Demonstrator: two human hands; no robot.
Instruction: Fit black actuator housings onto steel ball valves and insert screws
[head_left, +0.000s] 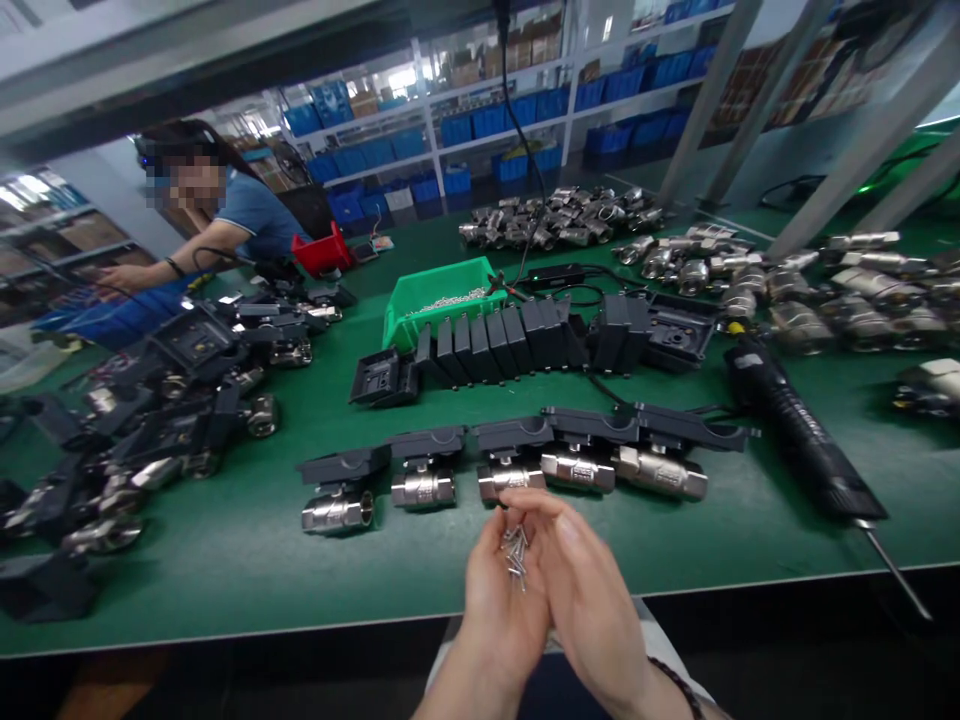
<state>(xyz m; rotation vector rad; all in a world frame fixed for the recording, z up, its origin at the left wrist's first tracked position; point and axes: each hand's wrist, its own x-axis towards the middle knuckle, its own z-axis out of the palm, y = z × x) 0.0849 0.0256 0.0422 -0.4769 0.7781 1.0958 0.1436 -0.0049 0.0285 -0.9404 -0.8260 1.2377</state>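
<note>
Several small silver screws [515,556] lie in the hollow between my two cupped hands, just above the bench's front edge. My left hand [501,590] is curled under the screws. Against it leans my right hand [585,575], its fingers bent round the other side of the pile. Just beyond my fingertips is a row of metal ball valves, the middle valve [510,483] being nearest and partly hidden by my fingers. Each valve carries a dark grey plastic housing [512,433] on top.
A green bin [442,290] of screws stands behind a row of dark housings [480,345]. An electric screwdriver [806,430] lies at right, its bit over the edge. Assembled valves [187,400] crowd the left; loose valves [562,215] are heaped behind. A person [240,215] sits at far left.
</note>
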